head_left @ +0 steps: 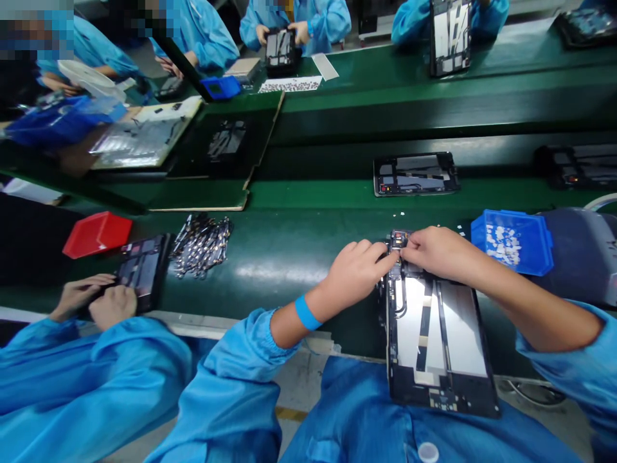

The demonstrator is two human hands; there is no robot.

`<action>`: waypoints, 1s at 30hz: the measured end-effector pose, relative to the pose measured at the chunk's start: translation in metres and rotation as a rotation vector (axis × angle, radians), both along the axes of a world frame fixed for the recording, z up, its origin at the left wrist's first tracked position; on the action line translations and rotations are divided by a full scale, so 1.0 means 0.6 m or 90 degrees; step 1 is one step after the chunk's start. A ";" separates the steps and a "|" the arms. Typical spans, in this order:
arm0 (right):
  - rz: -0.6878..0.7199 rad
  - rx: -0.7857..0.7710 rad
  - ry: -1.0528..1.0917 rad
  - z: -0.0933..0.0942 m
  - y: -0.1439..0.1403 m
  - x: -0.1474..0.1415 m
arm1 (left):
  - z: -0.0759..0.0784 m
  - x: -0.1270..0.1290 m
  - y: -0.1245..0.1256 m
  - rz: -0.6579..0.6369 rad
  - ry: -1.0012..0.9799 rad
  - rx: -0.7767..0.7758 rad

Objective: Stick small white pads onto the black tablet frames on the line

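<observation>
**Green conveyor line, open tablet chassis under both hands**

Green belt [299,257] running left to right across scene. Open tablet chassis [436,334] lying near edge, right of centre, near end overhanging blue-clad lap, far end on belt. Left hand [355,273] at chassis far-left corner, fingers curled, fingertips pressed on small component [399,241] there; firm grasp or mere touch: cannot tell. Right hand [436,252] just beside, fingers pinched together on same component, fingertips of both hands touching. Blue wristband [306,313] on left wrist.

Blue parts bin [513,241] near right, holding small white pieces. Second open chassis [414,173] farther on belt, well apart. Pile of flex cables [201,245] at left, red tray [96,233] beyond. Co-worker's hands [99,299] at far left on another device [142,267]. More blue-sleeved people along far side.
</observation>
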State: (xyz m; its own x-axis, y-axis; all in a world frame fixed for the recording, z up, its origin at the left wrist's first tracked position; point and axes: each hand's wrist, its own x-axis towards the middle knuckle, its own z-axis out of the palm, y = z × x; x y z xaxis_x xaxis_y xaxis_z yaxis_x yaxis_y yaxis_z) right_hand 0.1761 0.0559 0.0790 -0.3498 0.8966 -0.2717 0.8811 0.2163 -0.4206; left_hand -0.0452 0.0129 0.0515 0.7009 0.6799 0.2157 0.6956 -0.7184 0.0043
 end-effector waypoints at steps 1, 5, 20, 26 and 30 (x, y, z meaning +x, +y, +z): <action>0.009 0.058 0.031 -0.010 -0.010 0.009 | 0.005 0.001 -0.001 -0.007 0.020 0.007; 0.156 0.323 0.098 -0.051 -0.053 0.049 | 0.014 0.005 0.007 -0.046 0.052 -0.012; 0.286 0.420 0.034 -0.077 -0.065 0.086 | 0.041 -0.010 0.059 -0.102 0.002 -0.155; 0.343 0.421 -0.012 -0.076 -0.063 0.084 | 0.039 -0.010 0.051 -0.118 0.065 -0.121; 0.383 0.427 -0.041 -0.071 -0.059 0.083 | 0.022 -0.022 0.056 -0.100 -0.084 -0.226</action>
